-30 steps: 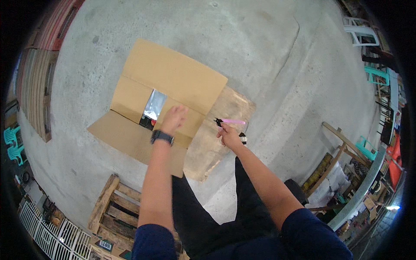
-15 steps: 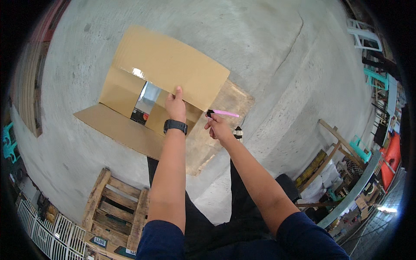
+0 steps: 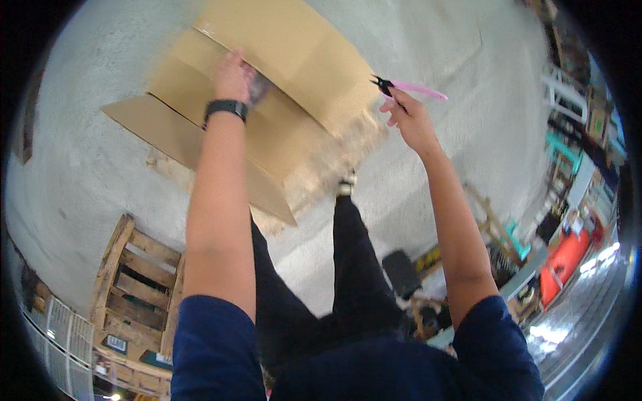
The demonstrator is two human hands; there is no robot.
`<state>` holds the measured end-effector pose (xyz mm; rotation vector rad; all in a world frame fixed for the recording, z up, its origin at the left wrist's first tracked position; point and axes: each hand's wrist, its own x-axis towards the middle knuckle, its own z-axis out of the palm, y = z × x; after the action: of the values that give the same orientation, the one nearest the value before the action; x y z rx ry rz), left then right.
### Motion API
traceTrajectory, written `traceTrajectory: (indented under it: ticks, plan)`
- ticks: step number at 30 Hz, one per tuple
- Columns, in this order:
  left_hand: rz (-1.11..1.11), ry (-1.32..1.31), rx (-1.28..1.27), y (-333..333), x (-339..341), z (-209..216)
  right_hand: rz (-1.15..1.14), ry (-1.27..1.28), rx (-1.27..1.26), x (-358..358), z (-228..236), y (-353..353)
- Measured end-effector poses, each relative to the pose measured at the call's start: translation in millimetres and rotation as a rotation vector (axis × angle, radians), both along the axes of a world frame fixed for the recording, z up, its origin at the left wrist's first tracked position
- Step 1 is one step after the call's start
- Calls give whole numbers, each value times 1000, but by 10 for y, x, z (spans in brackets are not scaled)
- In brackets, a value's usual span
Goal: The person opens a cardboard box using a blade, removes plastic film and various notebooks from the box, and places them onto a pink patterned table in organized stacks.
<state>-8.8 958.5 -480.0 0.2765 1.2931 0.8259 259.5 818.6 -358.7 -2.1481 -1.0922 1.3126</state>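
two bare hands are at work over an open cardboard box (image 3: 291,127) that lies on a brown sheet (image 3: 313,179) on the floor (image 3: 461,120). the left hand (image 3: 234,79), with a dark watch (image 3: 226,110) at its wrist, is at the box's opening, close to the edge of the far flap (image 3: 287,40); its fingers look partly bent, but blur hides whether they grip anything. something greyish shows just beside them. the right hand (image 3: 412,120), right of the box, is closed loosely around pink-handled pliers (image 3: 386,85), their black tips spread and pointing left. a wooden pallet (image 3: 155,248) lies near the left forearm.
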Motion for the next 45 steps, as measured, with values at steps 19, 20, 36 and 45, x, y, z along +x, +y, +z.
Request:
traceTrajectory:
  ticks: [19,20,36,45]
  plan:
    - [-81,565,364,76,7,21,1578,-1120,303,-2510,-656,3155]
    - [-87,592,383,67,-26,20,1577,-1114,305,-2551,-664,3162]
    - [-1080,947,896,902,1023,-334,111,-555,534,-1171,710,1924]
    - [-2112,1424,590,529,2013,-19,-276,-365,374,-392,533,-1178]
